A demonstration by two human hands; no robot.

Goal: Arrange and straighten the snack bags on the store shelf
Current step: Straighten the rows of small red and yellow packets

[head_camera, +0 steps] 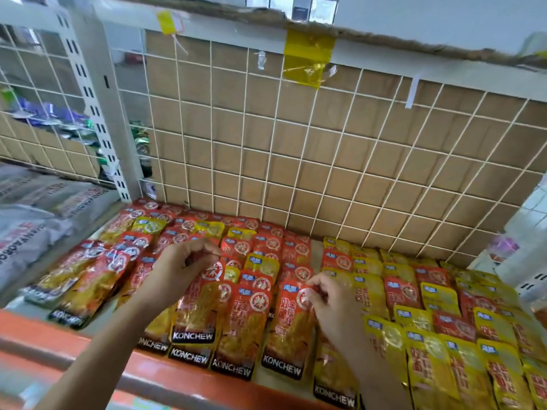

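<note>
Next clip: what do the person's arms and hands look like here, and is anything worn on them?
The left hand and right hand wear no gloves, and no rings show. The left forearm and right forearm are uncovered down to the frame's bottom edge: no sleeves, watch or bracelet in view.

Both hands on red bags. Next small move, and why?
Probably slide the red foil snack bag pinched by the left hand toward the orange shelf lip: its black bottom band sits further back than its red neighbours'. The right hand pinches a second red bag already level with that front row.
</note>
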